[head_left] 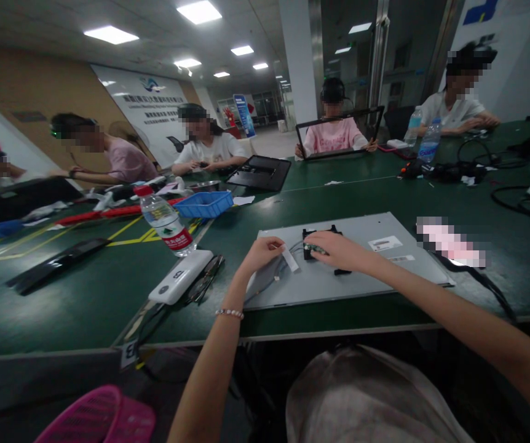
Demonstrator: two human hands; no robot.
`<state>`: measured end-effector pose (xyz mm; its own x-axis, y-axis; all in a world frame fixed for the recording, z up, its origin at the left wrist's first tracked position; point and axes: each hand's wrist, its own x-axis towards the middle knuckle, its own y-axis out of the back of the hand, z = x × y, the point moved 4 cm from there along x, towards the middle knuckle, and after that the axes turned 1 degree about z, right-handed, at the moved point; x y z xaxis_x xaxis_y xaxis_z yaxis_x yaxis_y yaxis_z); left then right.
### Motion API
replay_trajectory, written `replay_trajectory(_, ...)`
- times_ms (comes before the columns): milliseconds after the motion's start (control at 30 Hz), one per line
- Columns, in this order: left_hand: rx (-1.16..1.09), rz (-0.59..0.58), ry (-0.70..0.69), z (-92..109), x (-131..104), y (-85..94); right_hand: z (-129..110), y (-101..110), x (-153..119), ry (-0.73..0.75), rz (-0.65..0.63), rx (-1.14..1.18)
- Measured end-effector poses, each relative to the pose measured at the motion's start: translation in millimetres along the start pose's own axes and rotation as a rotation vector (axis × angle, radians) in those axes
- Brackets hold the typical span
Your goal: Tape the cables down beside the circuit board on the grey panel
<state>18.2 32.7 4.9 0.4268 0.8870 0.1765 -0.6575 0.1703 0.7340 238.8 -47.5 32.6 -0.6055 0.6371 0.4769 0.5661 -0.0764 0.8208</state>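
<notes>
On the table in front of me lies a flat grey metal panel (361, 280). My left hand (265, 252) is closed in a pinch above the panel's left part, holding the upper end of a short white strip (291, 259). Thin grey cables (272, 278) run beside the strip toward the panel's left edge. My right hand (334, 247) curls over a black bracket (310, 236) near the panel's middle, its fingers on a small green circuit board (315, 248). Part of the board and bracket is hidden under that hand. A small black piece (341, 271) lies just below it.
Left of the panel are a white power bank (179, 277), glasses (205, 280) and a water bottle (166, 221). Beyond sits a blue tray (205, 204). A phone (449, 241) and black cable lie at right. Across the table, a person holds a black frame (339, 154).
</notes>
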Motion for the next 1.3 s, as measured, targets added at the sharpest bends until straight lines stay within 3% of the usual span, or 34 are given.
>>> replay_trajectory(100,0.03,0.037,-0.014,4.5,-3.2,2.0,-19.4,-18.9,7.2,0.114,-0.071,-0.045)
replay_trajectory(233,0.094,0.142,-0.145,23.6,-9.5,7.5,-32.5,-33.0,9.9,0.184,-0.113,-0.09)
replay_trajectory(367,0.166,0.093,-0.242,35.4,-12.3,4.8,-35.9,-37.4,9.2,0.214,-0.121,-0.128)
replay_trajectory(567,0.177,-0.066,-0.251,23.5,-12.4,-6.3,-37.3,-43.6,7.3,0.21,-0.156,-0.176)
replay_trajectory(1300,0.171,-0.031,-0.163,13.3,-8.7,-6.8,-41.1,-38.4,-1.1,0.161,-0.156,-0.102)
